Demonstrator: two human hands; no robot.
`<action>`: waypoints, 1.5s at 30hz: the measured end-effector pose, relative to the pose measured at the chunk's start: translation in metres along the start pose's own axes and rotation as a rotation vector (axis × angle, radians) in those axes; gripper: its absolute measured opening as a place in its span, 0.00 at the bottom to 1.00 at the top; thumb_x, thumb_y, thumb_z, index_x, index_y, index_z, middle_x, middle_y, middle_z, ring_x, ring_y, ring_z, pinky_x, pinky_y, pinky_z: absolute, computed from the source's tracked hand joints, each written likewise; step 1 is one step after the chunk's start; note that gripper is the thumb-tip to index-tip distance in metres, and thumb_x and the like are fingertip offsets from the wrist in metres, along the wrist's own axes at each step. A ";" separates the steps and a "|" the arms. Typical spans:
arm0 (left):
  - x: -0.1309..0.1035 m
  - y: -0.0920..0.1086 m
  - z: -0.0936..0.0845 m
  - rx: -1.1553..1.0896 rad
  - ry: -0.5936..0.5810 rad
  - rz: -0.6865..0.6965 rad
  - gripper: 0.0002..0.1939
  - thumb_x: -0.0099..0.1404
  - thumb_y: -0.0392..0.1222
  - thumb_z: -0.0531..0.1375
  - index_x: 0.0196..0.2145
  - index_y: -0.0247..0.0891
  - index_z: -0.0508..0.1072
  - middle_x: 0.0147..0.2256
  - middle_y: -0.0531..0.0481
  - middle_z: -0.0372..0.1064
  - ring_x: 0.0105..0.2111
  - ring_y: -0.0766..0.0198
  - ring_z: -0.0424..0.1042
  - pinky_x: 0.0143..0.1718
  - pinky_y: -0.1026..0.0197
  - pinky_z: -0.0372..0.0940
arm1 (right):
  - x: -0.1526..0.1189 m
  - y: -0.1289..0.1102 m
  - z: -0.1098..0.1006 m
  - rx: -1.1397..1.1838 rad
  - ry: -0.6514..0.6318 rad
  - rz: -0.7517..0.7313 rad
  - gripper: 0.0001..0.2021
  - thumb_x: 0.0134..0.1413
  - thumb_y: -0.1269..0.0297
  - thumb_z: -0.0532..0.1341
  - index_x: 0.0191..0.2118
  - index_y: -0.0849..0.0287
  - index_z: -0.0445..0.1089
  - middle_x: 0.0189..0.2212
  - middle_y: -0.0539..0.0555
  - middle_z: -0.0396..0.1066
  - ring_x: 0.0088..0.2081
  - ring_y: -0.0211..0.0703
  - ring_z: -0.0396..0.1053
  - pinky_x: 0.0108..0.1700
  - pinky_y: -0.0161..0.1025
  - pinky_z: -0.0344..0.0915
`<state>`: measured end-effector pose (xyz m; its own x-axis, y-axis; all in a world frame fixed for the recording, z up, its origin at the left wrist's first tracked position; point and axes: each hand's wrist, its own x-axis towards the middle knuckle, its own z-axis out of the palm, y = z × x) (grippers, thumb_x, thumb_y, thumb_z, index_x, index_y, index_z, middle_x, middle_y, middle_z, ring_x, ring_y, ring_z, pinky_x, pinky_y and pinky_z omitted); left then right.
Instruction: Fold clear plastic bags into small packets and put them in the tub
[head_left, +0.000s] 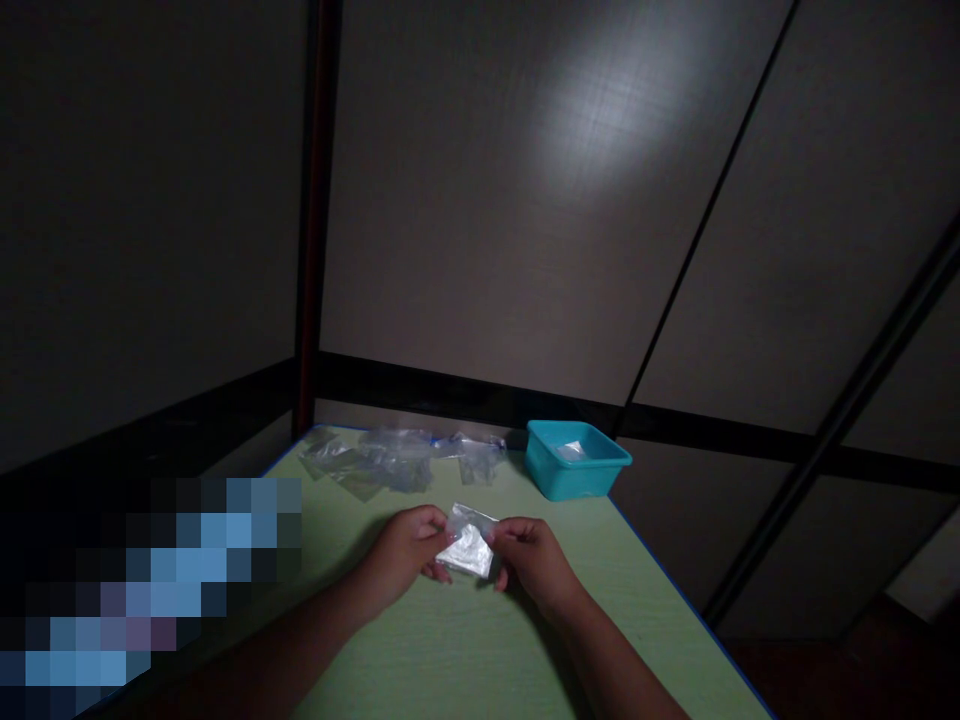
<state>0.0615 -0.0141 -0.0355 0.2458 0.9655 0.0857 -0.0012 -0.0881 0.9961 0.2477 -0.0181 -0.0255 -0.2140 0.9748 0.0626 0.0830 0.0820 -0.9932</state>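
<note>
pinching a shiny silver packet [469, 543] by its sides, the left hand [414, 552] and right hand [531, 556] hold it above a green counter [390, 650], nearer than a teal basket [574, 475].

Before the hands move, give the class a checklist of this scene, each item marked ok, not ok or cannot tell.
1. Left hand gripping the silvery packet: ok.
2. Right hand gripping its other side: ok.
3. Teal basket upright on the green table: ok.
4. Basket empty: not ok, a shiny piece lies inside.
5. Clear plastic bags neatly stacked: not ok, spread loosely.
6. Packet sealed: cannot tell.
</note>
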 end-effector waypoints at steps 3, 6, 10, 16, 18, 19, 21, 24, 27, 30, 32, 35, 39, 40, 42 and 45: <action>-0.001 0.000 0.000 -0.012 -0.006 0.000 0.18 0.47 0.53 0.61 0.26 0.34 0.64 0.19 0.53 0.69 0.14 0.67 0.68 0.15 0.69 0.57 | 0.000 0.000 0.000 0.003 -0.008 -0.004 0.14 0.39 0.56 0.63 0.22 0.64 0.68 0.10 0.47 0.63 0.12 0.34 0.61 0.13 0.29 0.45; -0.001 0.000 0.000 -0.027 -0.019 0.002 0.18 0.47 0.53 0.61 0.26 0.34 0.64 0.21 0.51 0.70 0.15 0.67 0.69 0.16 0.68 0.59 | -0.001 -0.001 0.001 -0.002 -0.032 -0.004 0.15 0.40 0.55 0.63 0.22 0.65 0.68 0.10 0.47 0.63 0.12 0.34 0.60 0.14 0.29 0.45; 0.000 -0.001 0.000 -0.040 -0.030 -0.001 0.20 0.46 0.54 0.62 0.26 0.34 0.64 0.22 0.50 0.71 0.16 0.66 0.69 0.17 0.67 0.61 | -0.002 -0.002 0.001 -0.013 -0.048 -0.004 0.17 0.41 0.52 0.62 0.21 0.65 0.68 0.10 0.48 0.63 0.12 0.33 0.60 0.15 0.29 0.46; 0.000 -0.003 0.000 -0.062 -0.040 0.015 0.19 0.46 0.53 0.62 0.26 0.34 0.65 0.23 0.49 0.70 0.19 0.64 0.69 0.19 0.66 0.61 | -0.002 -0.002 0.002 0.005 -0.057 -0.003 0.17 0.39 0.52 0.63 0.20 0.64 0.67 0.11 0.48 0.64 0.12 0.33 0.60 0.15 0.29 0.47; 0.001 -0.004 0.000 -0.063 -0.024 0.043 0.18 0.46 0.52 0.63 0.25 0.34 0.65 0.21 0.51 0.69 0.20 0.65 0.68 0.18 0.67 0.57 | -0.003 -0.002 0.002 0.012 -0.080 0.007 0.18 0.37 0.51 0.64 0.20 0.64 0.67 0.11 0.48 0.65 0.12 0.33 0.60 0.15 0.29 0.48; 0.001 -0.005 0.000 -0.059 -0.015 0.057 0.18 0.46 0.52 0.63 0.25 0.34 0.64 0.20 0.52 0.68 0.19 0.66 0.67 0.18 0.68 0.56 | -0.003 -0.002 0.002 0.016 -0.095 0.010 0.18 0.37 0.51 0.65 0.20 0.65 0.67 0.12 0.48 0.65 0.12 0.33 0.60 0.15 0.29 0.49; 0.003 -0.007 -0.001 -0.053 0.000 0.065 0.18 0.46 0.52 0.63 0.24 0.35 0.63 0.18 0.54 0.65 0.17 0.68 0.64 0.17 0.68 0.53 | -0.004 -0.003 0.003 0.021 -0.122 0.010 0.18 0.37 0.52 0.65 0.21 0.65 0.68 0.11 0.48 0.65 0.12 0.33 0.59 0.15 0.29 0.49; 0.004 -0.007 -0.001 -0.062 0.005 0.059 0.19 0.45 0.53 0.63 0.24 0.36 0.63 0.17 0.56 0.64 0.17 0.67 0.64 0.17 0.68 0.53 | -0.005 -0.003 0.003 0.019 -0.150 0.011 0.18 0.37 0.52 0.65 0.20 0.65 0.68 0.10 0.48 0.65 0.11 0.32 0.59 0.15 0.29 0.48; 0.003 -0.007 -0.001 -0.065 -0.006 0.075 0.19 0.46 0.53 0.63 0.25 0.35 0.65 0.17 0.55 0.65 0.17 0.67 0.64 0.19 0.67 0.54 | -0.006 -0.003 0.004 0.002 -0.176 0.024 0.18 0.37 0.51 0.65 0.20 0.66 0.68 0.10 0.49 0.65 0.11 0.32 0.58 0.15 0.29 0.47; 0.002 -0.004 -0.001 -0.066 -0.005 0.071 0.19 0.45 0.53 0.63 0.25 0.34 0.66 0.18 0.54 0.65 0.17 0.67 0.64 0.19 0.67 0.55 | -0.007 -0.005 0.005 -0.015 -0.205 0.042 0.19 0.36 0.51 0.65 0.20 0.66 0.68 0.10 0.48 0.65 0.11 0.32 0.58 0.15 0.29 0.47; 0.001 -0.002 0.000 -0.060 0.003 0.059 0.19 0.44 0.53 0.63 0.23 0.34 0.66 0.17 0.54 0.65 0.17 0.67 0.64 0.19 0.67 0.55 | -0.008 -0.006 0.005 -0.018 -0.229 0.049 0.19 0.36 0.51 0.65 0.20 0.65 0.68 0.10 0.48 0.64 0.11 0.32 0.58 0.15 0.29 0.47; -0.001 0.000 0.001 -0.046 0.011 0.050 0.19 0.43 0.54 0.64 0.22 0.34 0.66 0.17 0.54 0.65 0.17 0.67 0.63 0.19 0.67 0.54 | -0.008 -0.005 0.004 -0.021 -0.241 0.048 0.19 0.37 0.51 0.65 0.19 0.65 0.67 0.09 0.48 0.64 0.11 0.31 0.57 0.15 0.29 0.47; -0.003 0.003 0.001 -0.038 0.010 0.046 0.19 0.43 0.54 0.64 0.21 0.34 0.67 0.17 0.54 0.65 0.18 0.67 0.63 0.20 0.67 0.54 | -0.007 -0.003 0.003 -0.020 -0.233 0.046 0.18 0.38 0.51 0.65 0.20 0.65 0.67 0.09 0.48 0.64 0.11 0.32 0.58 0.15 0.29 0.48; -0.003 0.004 0.002 -0.035 0.008 0.043 0.19 0.43 0.54 0.64 0.21 0.34 0.67 0.17 0.54 0.64 0.18 0.67 0.63 0.20 0.67 0.54 | -0.007 -0.003 0.003 -0.021 -0.232 0.050 0.18 0.38 0.51 0.64 0.20 0.65 0.67 0.09 0.48 0.64 0.11 0.32 0.59 0.15 0.29 0.49; -0.004 0.005 0.002 -0.030 0.003 0.037 0.19 0.42 0.54 0.64 0.21 0.34 0.67 0.17 0.54 0.64 0.18 0.67 0.63 0.20 0.67 0.54 | -0.008 -0.003 0.003 -0.024 -0.227 0.056 0.19 0.38 0.50 0.64 0.20 0.65 0.67 0.10 0.48 0.64 0.12 0.32 0.59 0.16 0.29 0.49; -0.004 0.005 0.002 -0.013 0.007 0.036 0.19 0.42 0.53 0.65 0.21 0.34 0.67 0.17 0.54 0.64 0.19 0.67 0.63 0.20 0.67 0.53 | -0.008 -0.003 0.003 -0.021 -0.216 0.058 0.19 0.38 0.50 0.64 0.21 0.65 0.68 0.09 0.48 0.64 0.12 0.32 0.59 0.16 0.29 0.50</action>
<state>0.0624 -0.0188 -0.0313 0.2386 0.9635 0.1212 -0.0228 -0.1192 0.9926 0.2459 -0.0268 -0.0229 -0.4115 0.9112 -0.0192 0.1213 0.0339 -0.9920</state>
